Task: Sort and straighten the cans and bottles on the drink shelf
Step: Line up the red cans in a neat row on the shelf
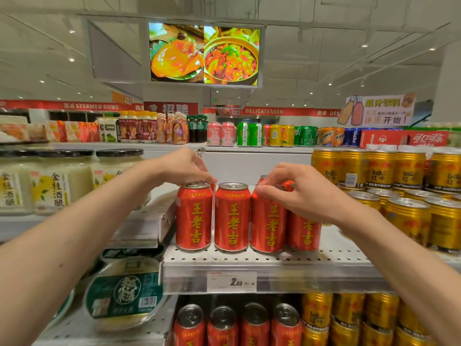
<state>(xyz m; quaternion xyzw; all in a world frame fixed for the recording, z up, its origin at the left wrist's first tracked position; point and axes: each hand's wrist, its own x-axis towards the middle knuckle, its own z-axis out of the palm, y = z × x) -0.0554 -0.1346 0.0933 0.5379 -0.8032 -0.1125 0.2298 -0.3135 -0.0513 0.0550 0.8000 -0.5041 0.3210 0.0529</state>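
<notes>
Hands (185, 166) (295, 188) grip red cans (232, 217) near shelf edge (274, 272).

Both hands pinch red can tops: left hand (186, 168), right hand (289, 189) (four-can front row)

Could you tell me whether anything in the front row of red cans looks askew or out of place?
Nothing stands out: the four red cans stand upright, labels forward, on the shelf. The left hand and right hand grip the tops of end cans.
</notes>
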